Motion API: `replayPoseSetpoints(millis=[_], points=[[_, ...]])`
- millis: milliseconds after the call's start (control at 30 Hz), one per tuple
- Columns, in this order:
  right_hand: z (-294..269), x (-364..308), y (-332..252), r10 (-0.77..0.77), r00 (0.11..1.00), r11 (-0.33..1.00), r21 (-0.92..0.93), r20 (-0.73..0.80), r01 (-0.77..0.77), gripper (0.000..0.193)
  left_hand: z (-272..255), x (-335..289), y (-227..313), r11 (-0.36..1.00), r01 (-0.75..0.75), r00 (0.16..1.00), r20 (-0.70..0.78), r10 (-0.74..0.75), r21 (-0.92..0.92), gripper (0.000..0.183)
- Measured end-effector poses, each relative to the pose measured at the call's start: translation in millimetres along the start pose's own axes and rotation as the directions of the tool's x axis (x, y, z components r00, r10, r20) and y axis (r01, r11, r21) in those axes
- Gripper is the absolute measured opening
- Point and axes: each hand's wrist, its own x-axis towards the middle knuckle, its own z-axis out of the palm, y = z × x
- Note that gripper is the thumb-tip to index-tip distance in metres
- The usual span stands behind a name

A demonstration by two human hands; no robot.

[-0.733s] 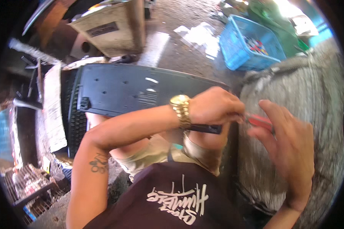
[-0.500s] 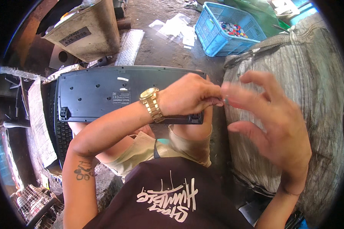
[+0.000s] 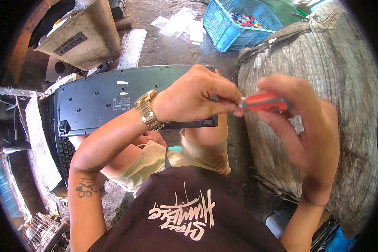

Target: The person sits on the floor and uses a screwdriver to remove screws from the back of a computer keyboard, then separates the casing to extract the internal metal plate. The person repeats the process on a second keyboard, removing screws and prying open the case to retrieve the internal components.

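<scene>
A short red and black screwdriver handle [image 3: 262,103] points sideways between my two hands. My right hand [image 3: 306,122], blurred by motion, has its thumb and fingers around the handle. My left hand [image 3: 193,96], with a gold watch [image 3: 148,110] at the wrist, pinches at the handle's front end; a small dark metal piece shows between its fingers, and the tip is hidden. Under my left forearm, a black keyboard [image 3: 101,94] rests face down across my thighs, its screw holes facing up. The keys of a second black keyboard [image 3: 65,155] show at its left.
A large woven sack [image 3: 290,159] bulges at my right. Farther off stands a blue crate [image 3: 227,35] with small colourful pieces inside. Clear plastic sheets [image 3: 178,25] lie on the floor beside a metal plate [image 3: 132,48]. A dirty beige bin [image 3: 94,42] stands far left.
The red handle now shows plainly between my hands, where before my right fingers were a blur. My right fingers have closed in around it. The whole view has shifted slightly.
</scene>
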Motion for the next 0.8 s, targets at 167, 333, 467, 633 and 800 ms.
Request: replayPoseSetpoints(millis=[167, 333, 467, 633, 800], points=[[0.9, -19.3, -9.6, 0.067, 0.993, 0.997, -0.029, 0.102, -0.064, 0.030, 6.5, -6.7, 3.4, 0.996, 0.053, 0.986, 0.162, -0.040, -0.077, 0.012], [5.6, -27.8, -7.2, 0.094, 0.984, 0.996, -0.005, 0.151, -0.094, 0.030, 15.4, -12.3, -2.9, 0.993, 0.053, 0.979, 0.200, -0.030, -0.110, 0.012], [15.1, -32.1, -6.3, 0.067, 0.991, 0.998, -0.013, 0.115, -0.065, 0.030, 19.8, -15.5, -7.8, 0.997, 0.027, 0.975, 0.220, -0.011, -0.072, 0.012], [16.2, -52.3, -12.4, 0.040, 0.954, 0.949, -0.311, 0.297, 0.057, 0.031, 23.8, -24.5, -10.8, 0.999, -0.012, 0.943, 0.332, 0.027, -0.045, 0.014], [36.7, -67.9, -14.1, -0.131, 0.923, 0.873, -0.399, 0.363, 0.281, 0.018, 31.7, -39.8, -13.4, 0.995, -0.084, 0.906, 0.419, 0.056, 0.051, 0.015]])
